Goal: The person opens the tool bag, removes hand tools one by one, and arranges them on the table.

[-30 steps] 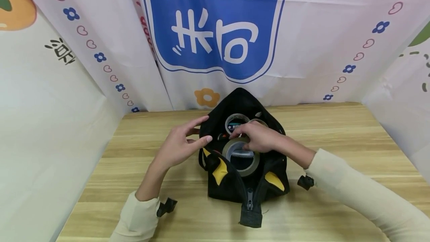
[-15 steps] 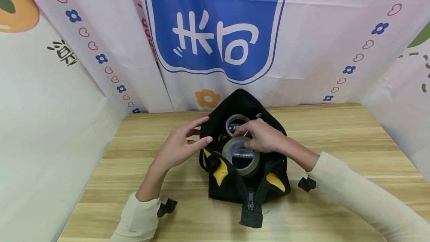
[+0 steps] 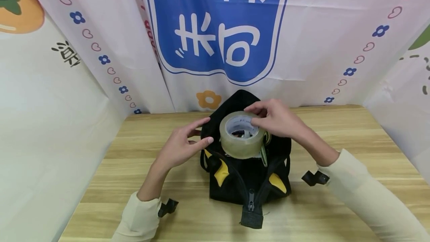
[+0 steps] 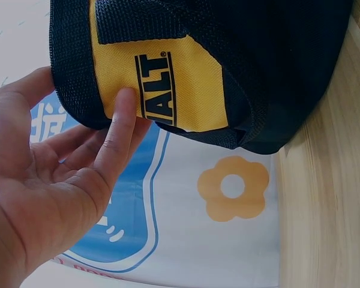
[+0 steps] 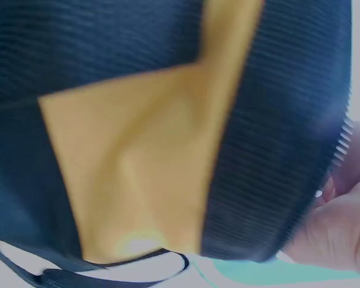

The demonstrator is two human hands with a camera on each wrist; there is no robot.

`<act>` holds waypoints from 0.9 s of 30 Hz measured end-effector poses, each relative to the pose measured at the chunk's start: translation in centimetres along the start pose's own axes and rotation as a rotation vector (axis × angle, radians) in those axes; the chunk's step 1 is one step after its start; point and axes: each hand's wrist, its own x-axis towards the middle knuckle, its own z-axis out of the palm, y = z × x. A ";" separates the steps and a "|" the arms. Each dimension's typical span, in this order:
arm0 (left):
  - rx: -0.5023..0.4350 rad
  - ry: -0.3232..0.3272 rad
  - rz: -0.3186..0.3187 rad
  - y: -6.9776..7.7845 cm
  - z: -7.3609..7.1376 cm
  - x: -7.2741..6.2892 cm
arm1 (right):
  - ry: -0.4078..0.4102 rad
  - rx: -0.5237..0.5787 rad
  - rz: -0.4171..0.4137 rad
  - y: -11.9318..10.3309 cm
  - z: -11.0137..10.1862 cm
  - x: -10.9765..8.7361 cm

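Note:
A black tool bag [image 3: 231, 188] with yellow panels stands unzipped on the table. Its yellow panel [image 4: 195, 90] with the letters "ALT" fills part of the left wrist view. My left hand [image 3: 179, 141] holds the bag's left rim, with fingers against the outside and the thumb at the edge. Over the bag's mouth, my right hand [image 3: 280, 118] pinches a wide roll of clear packing tape [image 3: 242, 148] by its right side, thumb inside the ring. The tape hides much of the bag's contents. In the right wrist view, the bag covers most of that hand.
Below the tape, a green-edged item [image 3: 263, 156] shows inside the bag. A zipper pull [image 3: 251, 201] lies on the bag's front flap. The wooden table [image 3: 134, 160] meets printed cloth walls [image 3: 322, 40] at the back and sides.
My right hand has lifted the packing tape up and away from inside the bag, tilting it. My left hand has stayed at the bag's left rim.

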 end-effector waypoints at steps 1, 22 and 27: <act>0.002 0.000 0.000 0.0 0.0 0.0 | 0.017 0.005 0.010 -0.1 -0.4 -0.1; 0.005 0.003 -0.008 0.0 -0.1 -0.1 | 0.369 0.011 0.263 3.6 -8.1 -3.7; 0.000 -0.001 -0.004 0.0 -0.1 -0.1 | 0.429 0.017 0.296 6.2 -9.1 -4.9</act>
